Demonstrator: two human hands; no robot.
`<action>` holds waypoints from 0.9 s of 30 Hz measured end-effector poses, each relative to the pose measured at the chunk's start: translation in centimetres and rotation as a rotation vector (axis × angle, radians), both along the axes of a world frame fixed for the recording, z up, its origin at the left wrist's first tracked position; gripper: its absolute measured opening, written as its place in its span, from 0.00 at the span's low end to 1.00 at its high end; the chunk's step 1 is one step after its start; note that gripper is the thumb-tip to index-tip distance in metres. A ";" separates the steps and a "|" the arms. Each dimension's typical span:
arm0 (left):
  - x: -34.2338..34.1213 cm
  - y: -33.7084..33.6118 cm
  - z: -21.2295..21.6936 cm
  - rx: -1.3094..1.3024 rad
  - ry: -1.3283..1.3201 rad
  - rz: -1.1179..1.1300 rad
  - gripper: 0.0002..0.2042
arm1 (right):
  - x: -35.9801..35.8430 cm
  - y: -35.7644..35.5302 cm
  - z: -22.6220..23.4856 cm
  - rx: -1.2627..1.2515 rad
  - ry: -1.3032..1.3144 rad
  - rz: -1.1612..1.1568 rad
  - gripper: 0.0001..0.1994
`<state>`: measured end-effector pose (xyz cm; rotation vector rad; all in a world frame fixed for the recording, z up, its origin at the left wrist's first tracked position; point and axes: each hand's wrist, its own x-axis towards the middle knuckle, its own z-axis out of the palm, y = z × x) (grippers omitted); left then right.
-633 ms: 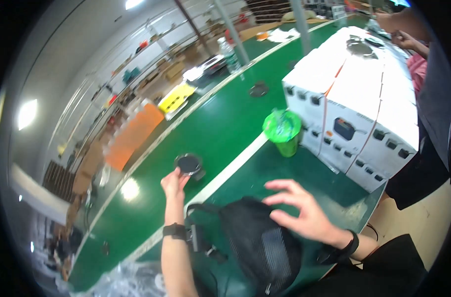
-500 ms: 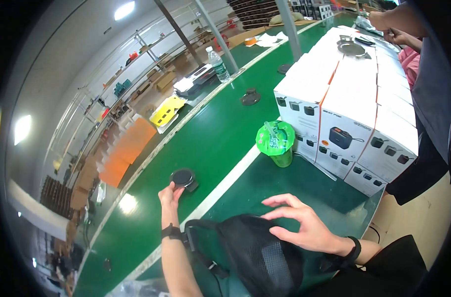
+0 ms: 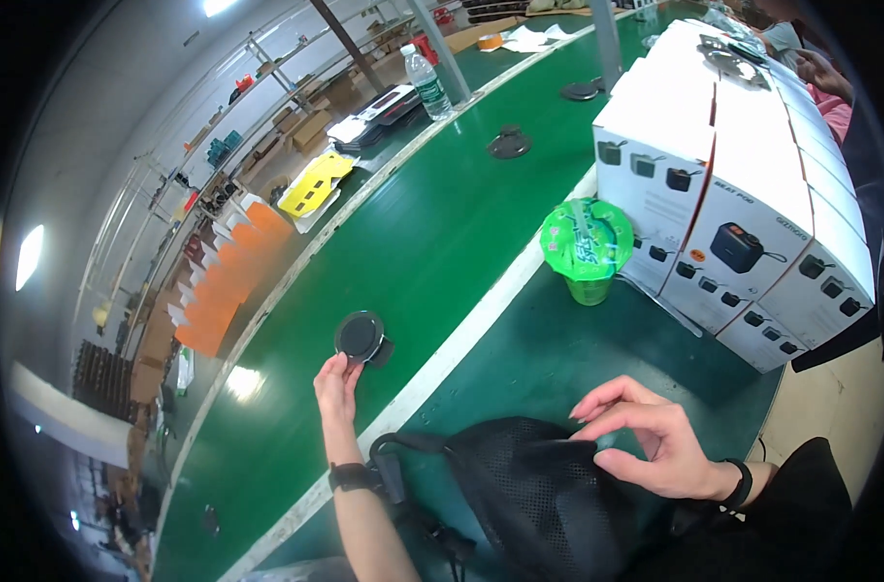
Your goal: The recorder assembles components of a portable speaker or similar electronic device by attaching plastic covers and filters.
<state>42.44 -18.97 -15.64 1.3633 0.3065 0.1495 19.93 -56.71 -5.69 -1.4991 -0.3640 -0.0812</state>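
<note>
My left hand (image 3: 335, 390) pinches the near edge of a round black disc-shaped device (image 3: 360, 336) with a small block at its side, at the green belt. What the block is, I cannot make out. Above a black mesh bag (image 3: 520, 475) in front of me, my right hand (image 3: 655, 441) has its fingers curved and the thumb apart from the index finger. Its fingertips are close to the bag's upper edge; whether they touch the fabric I cannot tell. A dark strap with a buckle (image 3: 437, 532) trails from the bag toward my left wrist.
A green-lidded cup (image 3: 588, 247) stands beside stacked white printed boxes (image 3: 723, 233) at right. More black round devices (image 3: 509, 144) lie along the green belt (image 3: 432, 233). Beyond it are a water bottle (image 3: 425, 82), a yellow piece (image 3: 316, 186) and orange dividers (image 3: 230, 281). Another person's hand (image 3: 823, 76) shows far right.
The view has shifted, so cup and boxes appear farther right. My left hand keeps its grasp on the round device, whose face now shows rounder. My right hand stays by the bag, fingers slightly more bent.
</note>
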 end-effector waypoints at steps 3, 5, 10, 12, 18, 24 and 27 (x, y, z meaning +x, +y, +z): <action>0.0 -0.6 0.0 -0.065 -0.002 -0.053 0.09 | 0.3 0.1 -0.1 0.018 0.015 -0.026 0.12; 0.0 -0.9 0.0 -0.061 -0.069 -0.053 0.16 | 0.4 0.1 -0.2 0.049 0.035 -0.033 0.12; -0.6 -1.5 -0.1 -0.219 -0.100 -0.104 0.24 | 0.3 0.5 -0.4 0.089 0.024 -0.026 0.23; -1.0 -1.5 -0.2 -0.315 -0.136 -0.149 0.26 | 0.2 0.8 -0.3 0.127 -0.001 -0.040 0.25; -2.1 -1.0 0.1 -0.554 -0.203 -0.180 0.28 | 0.5 1.2 -0.4 0.123 0.039 0.109 0.28; -2.0 -1.4 0.3 -0.548 -0.176 -0.198 0.26 | 0.1 1.4 -1.0 0.130 0.104 0.164 0.24; -1.7 -1.6 0.1 -0.567 -0.151 -0.281 0.24 | -0.3 1.6 -1.2 0.203 0.073 0.158 0.24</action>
